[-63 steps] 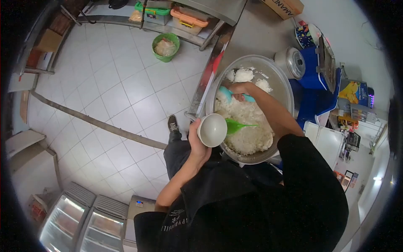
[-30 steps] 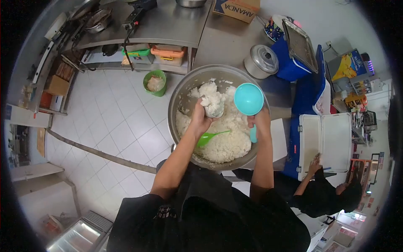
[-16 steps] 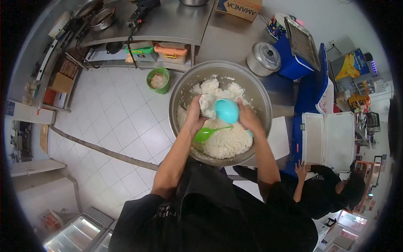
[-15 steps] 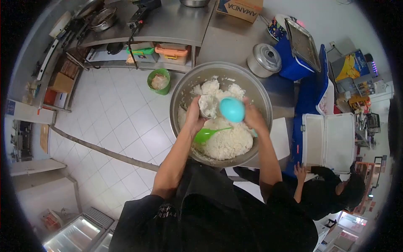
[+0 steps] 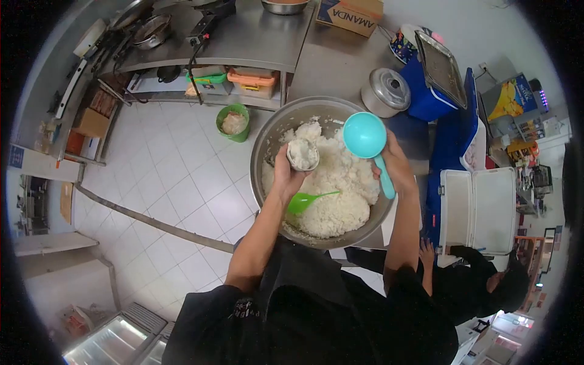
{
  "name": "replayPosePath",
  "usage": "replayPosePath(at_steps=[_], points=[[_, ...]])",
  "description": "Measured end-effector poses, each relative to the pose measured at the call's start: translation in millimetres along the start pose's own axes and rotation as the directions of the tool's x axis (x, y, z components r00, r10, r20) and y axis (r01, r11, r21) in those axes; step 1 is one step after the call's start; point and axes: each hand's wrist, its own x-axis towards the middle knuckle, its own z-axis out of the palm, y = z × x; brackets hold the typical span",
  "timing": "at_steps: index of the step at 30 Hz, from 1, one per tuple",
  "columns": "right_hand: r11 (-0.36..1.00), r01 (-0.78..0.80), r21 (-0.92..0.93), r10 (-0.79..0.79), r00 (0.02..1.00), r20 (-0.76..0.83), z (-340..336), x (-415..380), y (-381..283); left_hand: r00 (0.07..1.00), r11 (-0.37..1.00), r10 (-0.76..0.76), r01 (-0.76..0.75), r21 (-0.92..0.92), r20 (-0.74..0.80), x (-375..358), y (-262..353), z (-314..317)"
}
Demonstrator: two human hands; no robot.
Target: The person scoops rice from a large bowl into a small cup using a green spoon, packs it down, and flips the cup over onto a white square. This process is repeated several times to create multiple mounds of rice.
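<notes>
My left hand (image 5: 286,173) is closed around a small round cup (image 5: 303,155) heaped with white rice, held over a wide metal bowl (image 5: 258,135). In my right hand (image 5: 395,163) is the handle of a turquoise ladle (image 5: 365,134), its bowl tipped toward the camera and bare inside. Cooked rice (image 5: 334,213) lies in the metal bowl below both hands. A green spoon (image 5: 300,202) rests in that rice, close to my left wrist.
A lidded metal pot (image 5: 385,92) stands just beyond the bowl. A green bucket (image 5: 233,123) is on the tiled floor at left. Blue and white coolers (image 5: 494,204) line the right, where a co-worker (image 5: 468,277) in black stands. A cardboard box (image 5: 349,15) sits on the back counter.
The turquoise ladle has moved right and away from the cup, and its bowl has turned to face up. The cup of rice in my left hand has tilted upward, showing its filled top.
</notes>
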Motion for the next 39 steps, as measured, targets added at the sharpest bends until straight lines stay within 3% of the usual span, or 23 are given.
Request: replayPosePath(at_steps=[2,4,6,7,8,9,10,12,13,15,16,18,19,21,22,23,24,25,27,31,34,36,39], points=[[0.965,0.051,0.258,-0.034,0.997,-0.070,9.9,-7.9,6.4,0.999,1.000,0.002,-0.001,-0.019,0.044,6.9,-2.7,-5.7],[0.968,-0.010,0.252,0.025,0.998,-0.057,29.9,-3.8,28.9,0.996,0.999,0.001,0.002,-0.036,0.094,9.0,-5.7,-1.6],[0.870,-0.094,0.483,0.088,0.996,0.036,55.6,-5.0,39.4,1.000,1.000,-0.003,0.003,-0.011,0.015,3.3,-12.6,10.5],[0.871,-0.093,0.483,0.087,0.996,0.035,58.5,-6.0,41.2,1.000,1.000,-0.003,0.003,-0.012,0.017,0.6,-15.2,14.2],[0.802,-0.165,0.574,0.077,0.982,0.174,62.2,-5.7,41.5,0.999,1.000,-0.024,0.025,-0.013,0.022,-2.1,-15.7,16.7],[0.724,-0.250,0.643,0.050,0.949,0.312,67.1,-8.0,37.0,0.999,0.999,-0.043,0.044,-0.014,0.024,-3.9,-14.2,17.0],[0.725,-0.252,0.641,0.048,0.947,0.318,68.5,-13.4,32.1,0.999,0.999,-0.037,0.037,-0.016,0.022,-3.8,-11.8,15.7],[0.557,-0.247,0.793,-0.178,0.897,0.404,65.8,-29.8,22.6,0.997,0.996,-0.048,0.052,-0.073,0.054,-4.9,-9.1,14.3],[0.562,-0.249,0.789,-0.177,0.895,0.409,64.6,-31.6,27.0,0.998,0.996,-0.044,0.048,-0.079,0.054,-6.3,-7.9,14.6],[0.868,-0.009,0.496,-0.096,0.978,0.186,65.0,-32.8,32.2,0.999,0.997,-0.047,0.049,-0.058,0.027,-10.2,-4.7,14.9],[0.870,-0.011,0.493,-0.096,0.977,0.190,65.7,-34.0,29.2,0.999,0.997,-0.044,0.045,-0.062,0.025,-12.0,-4.3,14.6],[0.982,0.122,0.144,-0.138,0.985,0.107,66.0,-36.7,17.9,1.000,1.000,-0.028,0.028,0.009,0.000,-14.7,-4.1,16.7],[0.982,0.124,0.141,-0.140,0.984,0.108,63.6,-36.3,14.7,1.000,1.000,-0.026,0.026,0.007,0.002,-16.9,-4.0,18.5],[0.981,0.048,-0.189,-0.026,0.992,0.121,56.4,-33.3,9.0,0.999,0.999,-0.010,0.012,0.039,-0.045,-20.0,-2.4,23.3],[0.980,0.050,-0.193,-0.027,0.992,0.123,58.3,-31.1,11.0,0.999,0.999,-0.008,0.009,0.035,-0.044,-20.2,-2.9,24.4],[0.873,0.256,-0.415,-0.223,0.967,0.127,61.4,-27.9,16.4,0.998,0.996,0.038,-0.034,0.086,-0.046,-20.3,-3.9,24.9],[0.675,0.420,-0.606,-0.401,0.899,0.176,65.9,-28.2,15.3,0.996,0.988,0.082,-0.075,0.135,-0.046,-21.6,-4.0,25.9],[0.677,0.414,-0.608,-0.396,0.902,0.174,71.9,-29.5,15.2,0.996,0.989,0.076,-0.069,0.134,-0.048,-24.0,-3.9,25.4],[0.634,0.243,-0.734,-0.121,0.969,0.216,88.0,-31.3,12.7,0.990,0.983,0.131,-0.124,0.137,-0.042,-26.8,-4.3,26.1],[0.645,0.273,-0.714,-0.151,0.961,0.231,107.3,-26.0,17.6,0.995,0.995,0.089,-0.086,0.058,-0.043,-23.5,-2.8,5.7],[0.525,0.302,-0.796,-0.064,0.946,0.317,94.8,-3.3,6.2,1.000,0.999,-0.011,0.012,0.047,-0.020,-22.3,2.6,-1.2],[0.851,-0.082,-0.518,0.227,0.948,0.222,76.1,-0.8,-20.9,0.999,0.999,-0.003,0.001,0.045,0.052,-21.4,5.3,0.3],[0.840,-0.062,-0.540,0.150,0.981,0.120,63.9,9.8,-18.9,0.998,0.990,0.065,-0.066,0.121,0.010,-14.0,7.1,0.5]])
